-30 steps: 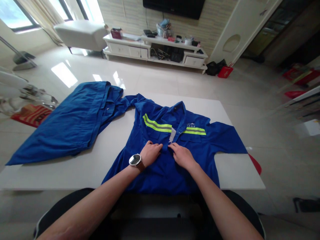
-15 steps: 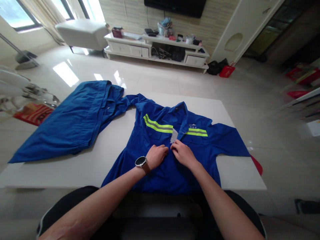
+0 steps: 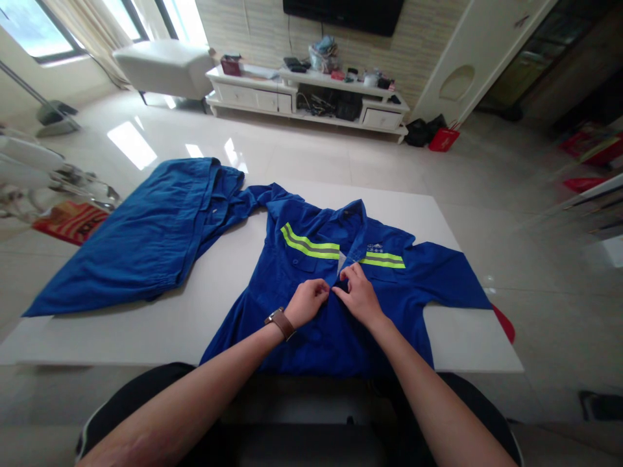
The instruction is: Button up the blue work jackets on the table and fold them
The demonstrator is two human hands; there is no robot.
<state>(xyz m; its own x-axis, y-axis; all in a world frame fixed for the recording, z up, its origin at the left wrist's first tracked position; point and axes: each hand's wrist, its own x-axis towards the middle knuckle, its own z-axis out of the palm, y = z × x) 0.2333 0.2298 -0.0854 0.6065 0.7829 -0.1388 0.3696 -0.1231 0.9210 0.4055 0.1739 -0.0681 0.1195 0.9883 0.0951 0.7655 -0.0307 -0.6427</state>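
Observation:
A blue work jacket (image 3: 389, 305) with yellow-green reflective stripes lies spread on the white table (image 3: 228, 272), its collar away from me. My left hand (image 3: 307, 302), with a brown-strapped watch at the wrist, is closed in a pinch on the jacket's front edge below the chest stripe. Just beside it, my right hand (image 3: 359, 295) grips the other side of the front opening, thumb low and fingers bent above it. The fingertips nearly meet at the opening. Any button between them is too small to make out.
Blue trousers (image 3: 131, 240) lie folded at the table's left, close to a jacket sleeve. Beyond the table stand a white TV cabinet (image 3: 248, 97) and a pale bench (image 3: 163, 65). A red bag (image 3: 444, 138) sits on the floor by the wall.
My right hand's fingers have lifted and spread away from its thumb, covering more of the pale inner strip at the opening. The left wrist has turned, so the watch face points away.

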